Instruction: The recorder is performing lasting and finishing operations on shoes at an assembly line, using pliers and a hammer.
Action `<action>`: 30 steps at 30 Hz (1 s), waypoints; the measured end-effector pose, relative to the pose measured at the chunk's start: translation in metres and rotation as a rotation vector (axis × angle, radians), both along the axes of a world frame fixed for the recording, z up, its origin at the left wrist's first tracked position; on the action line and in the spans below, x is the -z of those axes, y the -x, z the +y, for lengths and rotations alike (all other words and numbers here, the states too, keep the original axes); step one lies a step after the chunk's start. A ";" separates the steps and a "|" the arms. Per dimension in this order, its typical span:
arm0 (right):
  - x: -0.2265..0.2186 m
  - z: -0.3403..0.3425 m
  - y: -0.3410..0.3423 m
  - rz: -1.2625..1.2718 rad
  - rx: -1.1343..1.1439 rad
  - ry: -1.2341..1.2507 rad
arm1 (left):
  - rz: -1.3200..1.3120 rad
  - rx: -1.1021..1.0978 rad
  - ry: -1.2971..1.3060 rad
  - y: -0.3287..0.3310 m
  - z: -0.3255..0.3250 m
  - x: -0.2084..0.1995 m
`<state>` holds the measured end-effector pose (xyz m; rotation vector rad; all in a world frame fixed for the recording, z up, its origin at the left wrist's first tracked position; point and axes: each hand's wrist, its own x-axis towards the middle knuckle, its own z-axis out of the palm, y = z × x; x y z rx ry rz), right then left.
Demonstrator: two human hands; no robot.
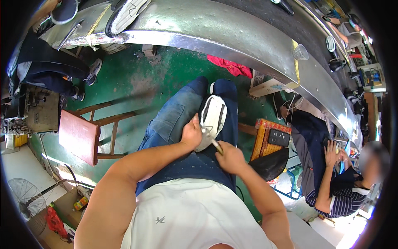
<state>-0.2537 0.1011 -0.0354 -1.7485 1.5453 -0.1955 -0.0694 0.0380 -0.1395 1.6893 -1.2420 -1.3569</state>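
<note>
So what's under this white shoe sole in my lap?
Blue trousers show around the white sole, with your left hand at its edge. The sole's downward side and whatever lies directly beneath are covered.

Head cam: L one of the worn pair, looks steeply down from above the wearer's chest. White shirt (186, 216) fills bottom ctr, v. close to the lens; L hand (192, 133) & R hand (232, 158) sit approx. mid-frame, a bit farther off, w/ wearer's legs (166, 120) pointing up-frame. View also faces fwd, so the metal desk (186, 23) arcs across the top & down the R side (fisheye bend: straight edges go curved nr the rim). Green floor (137, 70) lies farthest below, seen from overhead. FOV is v. wide, taking in a co-worker's legs (56, 62) at upper L & another person (325, 189) at far R; corners go black.
</note>
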 end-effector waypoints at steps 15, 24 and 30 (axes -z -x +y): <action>0.030 -0.043 0.025 0.168 -0.045 0.309 | -0.085 0.255 0.261 -0.007 0.008 -0.017; -0.006 -0.062 0.062 -0.103 0.016 -0.465 | -0.307 0.603 0.245 -0.018 0.000 -0.046; -0.019 -0.078 0.042 -0.118 0.082 -0.193 | -0.290 0.692 0.188 -0.019 -0.015 -0.054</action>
